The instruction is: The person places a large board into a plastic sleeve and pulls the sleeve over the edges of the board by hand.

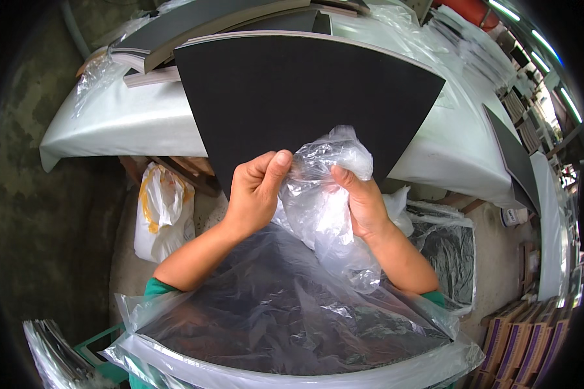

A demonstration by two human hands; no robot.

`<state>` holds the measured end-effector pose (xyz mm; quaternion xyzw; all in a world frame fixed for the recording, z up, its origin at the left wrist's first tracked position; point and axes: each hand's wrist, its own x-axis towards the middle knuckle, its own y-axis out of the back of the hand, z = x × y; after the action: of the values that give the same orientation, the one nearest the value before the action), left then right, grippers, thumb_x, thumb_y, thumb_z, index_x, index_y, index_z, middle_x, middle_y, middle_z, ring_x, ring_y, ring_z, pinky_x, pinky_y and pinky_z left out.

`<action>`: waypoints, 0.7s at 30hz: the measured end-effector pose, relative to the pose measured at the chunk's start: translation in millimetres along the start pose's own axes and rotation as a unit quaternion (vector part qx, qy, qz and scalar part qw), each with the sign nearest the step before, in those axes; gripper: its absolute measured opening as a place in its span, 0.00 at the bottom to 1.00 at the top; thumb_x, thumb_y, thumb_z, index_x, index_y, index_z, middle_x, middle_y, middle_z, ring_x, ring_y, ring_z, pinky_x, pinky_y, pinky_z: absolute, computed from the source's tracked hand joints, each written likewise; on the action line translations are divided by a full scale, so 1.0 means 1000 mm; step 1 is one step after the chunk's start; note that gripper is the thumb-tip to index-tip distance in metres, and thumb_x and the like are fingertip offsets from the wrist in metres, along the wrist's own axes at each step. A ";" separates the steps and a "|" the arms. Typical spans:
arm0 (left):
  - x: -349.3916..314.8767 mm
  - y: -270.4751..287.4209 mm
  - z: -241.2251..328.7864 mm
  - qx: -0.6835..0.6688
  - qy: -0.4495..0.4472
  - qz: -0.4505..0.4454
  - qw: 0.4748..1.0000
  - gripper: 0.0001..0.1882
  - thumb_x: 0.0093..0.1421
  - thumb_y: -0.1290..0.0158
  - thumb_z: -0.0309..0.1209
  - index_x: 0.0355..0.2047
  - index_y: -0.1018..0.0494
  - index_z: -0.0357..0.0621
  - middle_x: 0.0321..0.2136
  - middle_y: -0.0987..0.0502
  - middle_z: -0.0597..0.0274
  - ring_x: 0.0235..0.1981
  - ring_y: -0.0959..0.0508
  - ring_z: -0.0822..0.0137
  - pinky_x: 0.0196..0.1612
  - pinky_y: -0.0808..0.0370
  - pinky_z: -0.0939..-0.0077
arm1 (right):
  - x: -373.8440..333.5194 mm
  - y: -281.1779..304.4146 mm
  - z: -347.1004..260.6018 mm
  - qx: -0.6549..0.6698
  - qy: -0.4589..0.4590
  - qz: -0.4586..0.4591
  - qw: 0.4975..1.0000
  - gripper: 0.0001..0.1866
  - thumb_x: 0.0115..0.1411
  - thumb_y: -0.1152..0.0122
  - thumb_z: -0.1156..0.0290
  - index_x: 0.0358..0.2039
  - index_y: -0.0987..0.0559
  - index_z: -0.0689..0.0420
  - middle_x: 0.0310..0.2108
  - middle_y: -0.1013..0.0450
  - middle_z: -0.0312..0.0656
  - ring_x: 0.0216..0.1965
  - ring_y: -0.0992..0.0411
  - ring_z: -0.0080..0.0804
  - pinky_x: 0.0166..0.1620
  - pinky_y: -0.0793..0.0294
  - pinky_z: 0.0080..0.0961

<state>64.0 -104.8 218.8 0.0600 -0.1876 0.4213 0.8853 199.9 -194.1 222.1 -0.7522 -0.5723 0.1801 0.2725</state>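
Clear plastic film (324, 207) is bunched up between my two hands. My left hand (256, 188) is closed, thumb pressed against the curled fingers, pinching the film's left edge. My right hand (363, 201) grips the crumpled film from the right, its thumb on top and the other fingers hidden behind. Just beyond them, a black sheet stack (305, 91) with pale edges leans over the table's near side, its lower part hidden by my hands and the film. Closest to me, a dark panel under clear plastic (285, 311) lies across my front.
A white-covered table (130, 123) carries more dark sheets (220, 26) at the back. Underneath, a white bag (165, 207) stands at left. A plastic-wrapped dark pack (444, 253) lies on the floor at right, with stacked cartons (525, 340) nearer. Another black sheet (512, 155) leans at far right.
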 end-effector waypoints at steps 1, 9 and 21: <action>-0.002 -0.004 0.003 -0.009 -0.009 0.012 1.000 0.17 0.59 0.55 0.36 0.18 0.31 0.37 0.15 0.32 0.72 0.20 0.36 0.84 0.21 0.38 0.88 | 0.000 0.000 -0.001 0.000 -0.010 -0.005 1.000 0.11 0.53 0.44 0.69 0.36 0.28 0.57 0.34 0.29 0.36 0.35 0.31 0.22 0.38 0.32 0.20; -0.007 -0.001 -0.002 0.067 -0.009 -0.018 0.998 0.11 0.57 0.52 0.31 0.26 0.29 0.35 0.20 0.28 0.68 0.24 0.32 0.81 0.27 0.34 0.86 | 0.001 0.005 0.002 0.042 0.004 0.003 0.999 0.12 0.52 0.43 0.67 0.36 0.29 0.57 0.33 0.30 0.36 0.34 0.31 0.22 0.37 0.31 0.21; -0.010 -0.003 -0.001 0.061 0.006 -0.024 0.998 0.11 0.57 0.51 0.32 0.24 0.29 0.35 0.17 0.32 0.71 0.21 0.36 0.83 0.24 0.37 0.87 | -0.002 0.000 0.006 0.031 0.011 0.031 0.999 0.11 0.51 0.42 0.68 0.34 0.28 0.57 0.32 0.30 0.36 0.35 0.32 0.22 0.39 0.32 0.23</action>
<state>60.6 -113.8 214.4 0.1161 -0.1547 0.4112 0.8908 196.0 -195.2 217.0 -0.7629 -0.5399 0.1979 0.2956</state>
